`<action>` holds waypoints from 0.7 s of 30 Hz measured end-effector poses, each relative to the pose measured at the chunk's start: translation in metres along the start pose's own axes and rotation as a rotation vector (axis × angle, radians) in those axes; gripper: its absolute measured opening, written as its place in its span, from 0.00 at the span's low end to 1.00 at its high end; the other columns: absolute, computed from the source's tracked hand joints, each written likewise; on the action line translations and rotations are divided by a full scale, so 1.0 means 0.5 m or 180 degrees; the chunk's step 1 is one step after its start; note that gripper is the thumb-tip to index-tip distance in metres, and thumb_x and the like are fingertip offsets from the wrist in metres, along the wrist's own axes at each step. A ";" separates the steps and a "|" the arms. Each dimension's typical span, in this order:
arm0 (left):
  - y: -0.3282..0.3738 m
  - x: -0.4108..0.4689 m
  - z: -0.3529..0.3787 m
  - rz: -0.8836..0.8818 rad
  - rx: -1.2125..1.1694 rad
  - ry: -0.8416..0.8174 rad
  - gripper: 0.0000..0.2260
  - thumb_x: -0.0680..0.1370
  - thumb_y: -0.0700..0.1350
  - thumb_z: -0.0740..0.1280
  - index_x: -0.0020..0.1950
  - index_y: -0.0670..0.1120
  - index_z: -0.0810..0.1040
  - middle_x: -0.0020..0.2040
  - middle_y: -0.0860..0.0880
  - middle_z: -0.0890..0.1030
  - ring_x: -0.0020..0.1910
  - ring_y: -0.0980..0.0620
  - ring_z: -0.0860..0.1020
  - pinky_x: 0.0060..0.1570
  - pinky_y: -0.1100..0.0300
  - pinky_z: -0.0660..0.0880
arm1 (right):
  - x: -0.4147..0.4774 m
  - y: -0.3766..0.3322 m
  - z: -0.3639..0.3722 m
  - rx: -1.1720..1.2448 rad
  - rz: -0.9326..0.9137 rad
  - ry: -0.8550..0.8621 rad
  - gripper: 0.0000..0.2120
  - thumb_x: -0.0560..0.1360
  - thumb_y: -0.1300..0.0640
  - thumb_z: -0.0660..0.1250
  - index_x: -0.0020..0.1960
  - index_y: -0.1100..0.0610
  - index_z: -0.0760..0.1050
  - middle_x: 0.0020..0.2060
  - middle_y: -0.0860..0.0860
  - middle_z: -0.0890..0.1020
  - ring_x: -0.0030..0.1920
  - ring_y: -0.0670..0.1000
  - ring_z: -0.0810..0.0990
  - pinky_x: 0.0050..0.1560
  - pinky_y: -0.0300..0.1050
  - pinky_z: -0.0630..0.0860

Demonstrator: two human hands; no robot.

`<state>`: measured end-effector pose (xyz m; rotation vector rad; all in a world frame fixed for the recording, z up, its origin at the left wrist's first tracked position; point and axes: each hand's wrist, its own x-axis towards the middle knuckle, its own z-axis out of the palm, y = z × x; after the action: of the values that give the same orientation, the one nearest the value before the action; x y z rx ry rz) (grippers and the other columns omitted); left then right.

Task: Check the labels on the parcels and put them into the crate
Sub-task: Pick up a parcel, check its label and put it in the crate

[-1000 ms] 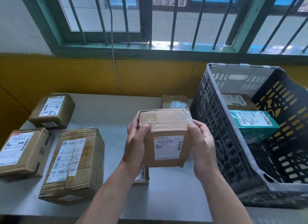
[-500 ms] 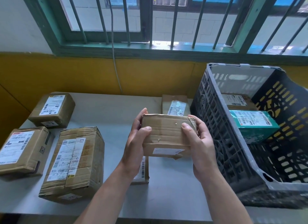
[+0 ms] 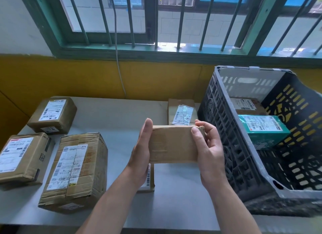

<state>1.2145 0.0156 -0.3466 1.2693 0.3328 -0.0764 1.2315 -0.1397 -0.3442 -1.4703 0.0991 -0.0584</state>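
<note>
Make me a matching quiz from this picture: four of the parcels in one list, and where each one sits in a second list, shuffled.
1. teal box
2. plain brown parcel
3. big crumpled parcel
4. parcel with a creased label

A. on the table, beside the crate and outside its wall
B. gripped between left hand and right hand
C. inside the crate
D. on the table, left of both hands

Pairs: 1-C, 2-B, 3-D, 4-A.
</note>
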 end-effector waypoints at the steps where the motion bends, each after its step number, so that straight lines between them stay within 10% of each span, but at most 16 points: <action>1: 0.001 0.000 0.000 -0.0095 -0.0069 0.0009 0.19 0.75 0.72 0.59 0.51 0.65 0.85 0.47 0.52 0.87 0.48 0.55 0.84 0.50 0.57 0.77 | -0.001 0.000 -0.001 -0.0038 -0.0055 -0.0009 0.05 0.80 0.53 0.68 0.54 0.44 0.77 0.51 0.41 0.82 0.46 0.36 0.79 0.45 0.32 0.76; 4: -0.004 0.003 -0.001 -0.0218 -0.0110 0.0073 0.24 0.78 0.68 0.62 0.64 0.54 0.81 0.52 0.49 0.85 0.50 0.51 0.82 0.45 0.57 0.77 | -0.001 0.003 0.000 -0.0080 -0.0047 -0.0015 0.04 0.80 0.50 0.65 0.53 0.43 0.78 0.55 0.39 0.82 0.50 0.37 0.79 0.48 0.33 0.76; 10: -0.007 0.002 -0.005 0.0195 -0.0177 0.0071 0.30 0.71 0.62 0.63 0.75 0.67 0.68 0.65 0.56 0.81 0.60 0.53 0.81 0.41 0.63 0.79 | 0.000 -0.002 0.004 -0.0016 0.0532 -0.0429 0.23 0.73 0.30 0.64 0.66 0.34 0.69 0.60 0.41 0.79 0.62 0.45 0.78 0.62 0.48 0.78; 16: -0.009 0.013 -0.025 0.0093 -0.0138 -0.0183 0.37 0.70 0.65 0.68 0.79 0.63 0.64 0.70 0.54 0.79 0.65 0.50 0.80 0.48 0.58 0.81 | 0.002 0.003 0.003 0.0177 0.0643 -0.0482 0.32 0.70 0.38 0.65 0.74 0.38 0.65 0.60 0.44 0.81 0.61 0.48 0.81 0.58 0.49 0.81; 21: 0.001 0.016 -0.031 -0.0014 -0.0248 -0.0324 0.16 0.72 0.58 0.65 0.58 0.70 0.80 0.54 0.60 0.86 0.51 0.56 0.84 0.45 0.56 0.79 | 0.000 0.010 -0.001 0.0218 0.0621 -0.0512 0.31 0.69 0.39 0.65 0.73 0.37 0.67 0.60 0.42 0.82 0.59 0.46 0.82 0.58 0.47 0.81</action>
<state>1.2193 0.0312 -0.3525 1.1830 0.2486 -0.1302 1.2313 -0.1398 -0.3493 -1.3855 0.1083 0.2127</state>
